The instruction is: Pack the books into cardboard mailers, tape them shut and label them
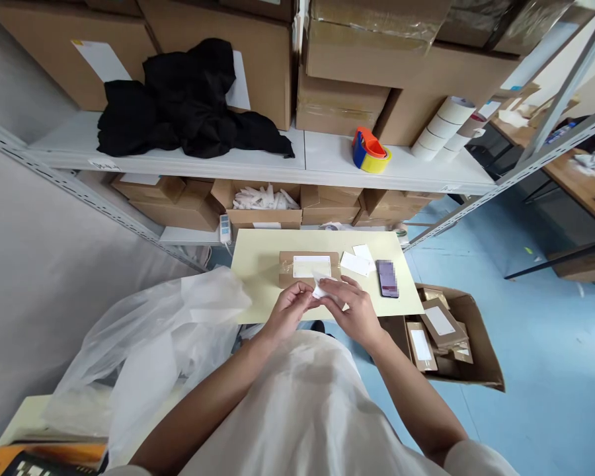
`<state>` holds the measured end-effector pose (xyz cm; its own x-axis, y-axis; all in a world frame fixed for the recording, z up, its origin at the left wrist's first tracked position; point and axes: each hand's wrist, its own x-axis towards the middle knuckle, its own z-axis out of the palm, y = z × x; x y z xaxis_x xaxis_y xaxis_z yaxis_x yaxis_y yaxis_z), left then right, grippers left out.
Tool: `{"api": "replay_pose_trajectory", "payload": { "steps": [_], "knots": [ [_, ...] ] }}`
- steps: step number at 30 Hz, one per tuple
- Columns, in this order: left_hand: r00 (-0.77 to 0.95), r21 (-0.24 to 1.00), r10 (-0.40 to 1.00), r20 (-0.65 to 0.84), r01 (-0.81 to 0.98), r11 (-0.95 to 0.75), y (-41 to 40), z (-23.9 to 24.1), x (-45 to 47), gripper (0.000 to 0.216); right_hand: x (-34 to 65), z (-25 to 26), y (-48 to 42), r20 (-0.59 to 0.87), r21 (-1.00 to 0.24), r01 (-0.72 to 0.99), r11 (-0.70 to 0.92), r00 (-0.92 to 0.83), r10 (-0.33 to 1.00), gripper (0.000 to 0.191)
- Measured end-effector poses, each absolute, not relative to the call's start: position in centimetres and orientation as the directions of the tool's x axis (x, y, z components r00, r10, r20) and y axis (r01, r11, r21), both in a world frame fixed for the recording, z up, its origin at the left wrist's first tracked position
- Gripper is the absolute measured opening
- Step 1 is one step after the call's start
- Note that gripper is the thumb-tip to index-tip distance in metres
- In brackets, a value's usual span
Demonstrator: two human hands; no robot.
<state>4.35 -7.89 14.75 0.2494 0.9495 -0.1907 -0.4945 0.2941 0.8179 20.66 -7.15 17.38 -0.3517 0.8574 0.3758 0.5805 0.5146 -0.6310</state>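
Plain white shirt front (297, 410) takes up the bottom middle, with both bare forearms reaching past it toward a pale yellow rectangular tabletop (258, 264). Everything's going on around the middle of the surface's near edge. That's where the left hand (288, 307) has thumb and index finger pinched on the left side of a small, thin, white slip (319, 291). The right hand (354, 309) grips the same slip from the other side, fingers laid over the top and thumb below, so quite a bit of it is hidden.

Just beyond the fingers, a bit left of the surface's centre, sits a brown cardboard box (285, 264) with a white rectangular label (311, 266) on top. The slip overlaps the box's near side in this view; can't tell if they're actually touching. Two white paper cards (356, 264) lie right next to the box, toward the far right corner, and a dark rectangular phone (388, 281) is by the right edge.

Crumpled translucent plastic sheeting (153, 344) bunches up by the surface's left edge. On the floor off the near right corner there's an open brown carton (483, 350) of small labelled boxes (439, 322). Past the far edge, a light grey metal shelf (322, 155) carries a rumpled black cloth (178, 99).
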Motion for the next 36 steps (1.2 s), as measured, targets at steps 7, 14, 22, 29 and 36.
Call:
{"api": "replay_pose_trajectory", "payload": {
  "steps": [7, 14, 22, 29, 36],
  "knots": [
    [0.283, 0.841, 0.934, -0.218, -0.432, 0.327, -8.2, 14.5, 3.2, 0.025, 20.6, 17.5, -7.9, 0.327, -0.687, 0.542, 0.484, -0.365, 0.872, 0.027],
    [0.227, 0.941, 0.96, -0.161, -0.259, 0.219, -8.3, 14.4, 2.9, 0.023, 19.5, 17.5, -8.8, 0.354, -0.727, 0.515, 0.453, -0.284, 0.891, 0.026],
    [0.202, 0.993, 0.979, 0.011, -0.118, 0.013, -8.4, 14.7, 2.7, 0.024, 17.7, 17.7, -9.7, 0.343, -0.792, 0.491, 0.363, -0.135, 0.93, 0.011],
    [0.172, 0.99, 0.975, 0.14, -0.027, -0.138, -8.1, 14.1, 2.4, 0.022, 17.4, 17.7, -9.5, 0.294, -0.831, 0.454, 0.321, -0.131, 0.947, 0.011],
    [0.178, 0.975, 0.965, 0.191, 0.076, -0.207, -7.7, 13.5, 1.9, 0.02, 17.1, 17.4, -9.0, 0.191, -0.86, 0.454, 0.233, -0.138, 0.972, 0.015]
  ]
}}
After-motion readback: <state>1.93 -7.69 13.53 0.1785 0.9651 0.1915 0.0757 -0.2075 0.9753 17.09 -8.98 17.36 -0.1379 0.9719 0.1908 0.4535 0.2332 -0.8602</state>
